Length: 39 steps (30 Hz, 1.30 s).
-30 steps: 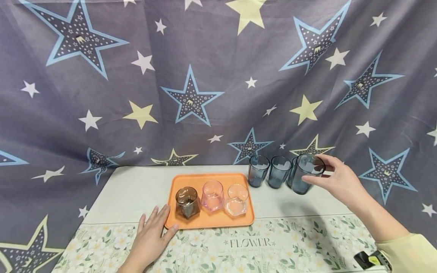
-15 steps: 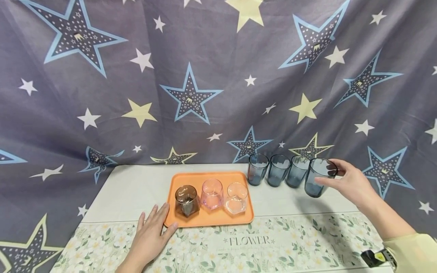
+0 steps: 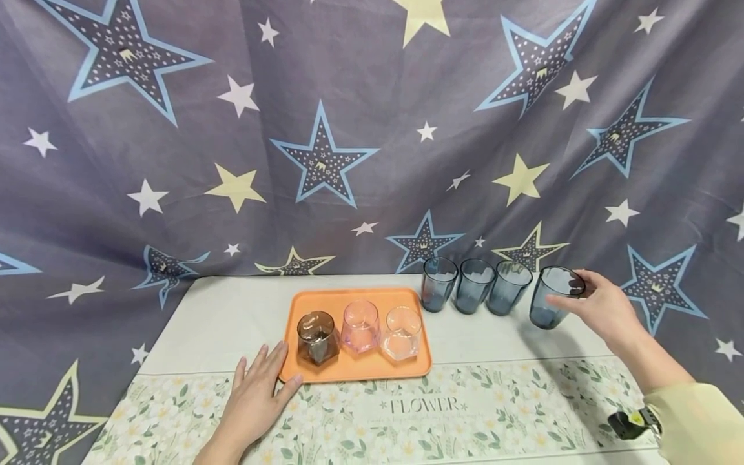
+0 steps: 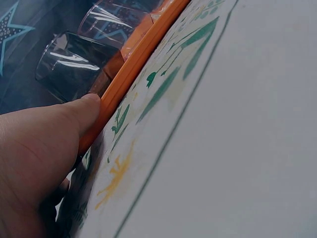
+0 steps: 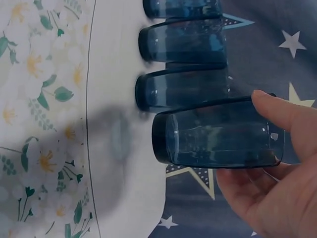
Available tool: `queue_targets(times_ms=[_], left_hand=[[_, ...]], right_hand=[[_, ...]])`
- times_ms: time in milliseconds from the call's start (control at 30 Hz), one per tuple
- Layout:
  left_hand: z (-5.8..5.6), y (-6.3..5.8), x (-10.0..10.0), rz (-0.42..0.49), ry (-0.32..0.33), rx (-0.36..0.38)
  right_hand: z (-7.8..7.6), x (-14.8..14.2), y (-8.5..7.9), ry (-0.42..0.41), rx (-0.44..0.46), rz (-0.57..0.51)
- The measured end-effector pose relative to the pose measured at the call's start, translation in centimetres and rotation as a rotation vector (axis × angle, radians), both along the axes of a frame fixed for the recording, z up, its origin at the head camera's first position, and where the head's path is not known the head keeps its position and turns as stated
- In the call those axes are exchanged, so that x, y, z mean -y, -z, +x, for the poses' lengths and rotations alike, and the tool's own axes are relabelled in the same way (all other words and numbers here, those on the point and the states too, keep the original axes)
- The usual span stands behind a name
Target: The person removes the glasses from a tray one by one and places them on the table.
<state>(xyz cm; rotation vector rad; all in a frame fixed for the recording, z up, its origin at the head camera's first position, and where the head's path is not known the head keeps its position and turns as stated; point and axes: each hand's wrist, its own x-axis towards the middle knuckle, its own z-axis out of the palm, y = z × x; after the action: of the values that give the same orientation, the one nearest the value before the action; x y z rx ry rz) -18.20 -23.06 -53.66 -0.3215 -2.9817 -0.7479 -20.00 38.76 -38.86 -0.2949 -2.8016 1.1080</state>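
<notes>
My right hand [image 3: 607,310] grips a blue glass tumbler [image 3: 546,307] near its rim, thumb on the near side and fingers behind. In the right wrist view the tumbler [image 5: 218,136] has its base over the white part of the cloth, with a shadow beside it. Three like blue tumblers [image 3: 473,287] stand in a row to its left. My left hand [image 3: 252,400] lies with spread fingers at the left corner of an orange tray [image 3: 360,374]. In the left wrist view its thumb [image 4: 86,111] touches the tray's edge. The tray bears a brown glass [image 3: 318,339], a pink glass [image 3: 361,328] and a clear glass [image 3: 402,334].
A white tablecloth [image 3: 232,316] with a floral band [image 3: 465,423] covers the table. Behind it hangs a grey curtain [image 3: 372,84] printed with stars, close to the back of the tumbler row. A dark watch-like device [image 3: 630,423] is at the right sleeve.
My right hand has carried the blue tumbler rightward, from in front of the third standing tumbler to the right end of the row. The left hand has stayed at the tray.
</notes>
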Motion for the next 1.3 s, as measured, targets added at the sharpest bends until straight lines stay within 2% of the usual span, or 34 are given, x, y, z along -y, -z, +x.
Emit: queue_targets(times_ms=[333, 633, 1300], left_hand=[[0.2, -0.2, -0.1, 0.008, -0.001, -0.019], [0.2, -0.3, -0.1, 0.006, -0.003, -0.027], [0.1, -0.2, -0.1, 0.004, -0.005, -0.021]], right_hand=[[-1.5, -0.5, 2.1, 0.06, -0.039, -0.034], [-3.1, -0.6, 3.0, 0.099, -0.075, -0.022], [-5.3, -1.1, 4.8, 0.155, -0.026, -0.063]])
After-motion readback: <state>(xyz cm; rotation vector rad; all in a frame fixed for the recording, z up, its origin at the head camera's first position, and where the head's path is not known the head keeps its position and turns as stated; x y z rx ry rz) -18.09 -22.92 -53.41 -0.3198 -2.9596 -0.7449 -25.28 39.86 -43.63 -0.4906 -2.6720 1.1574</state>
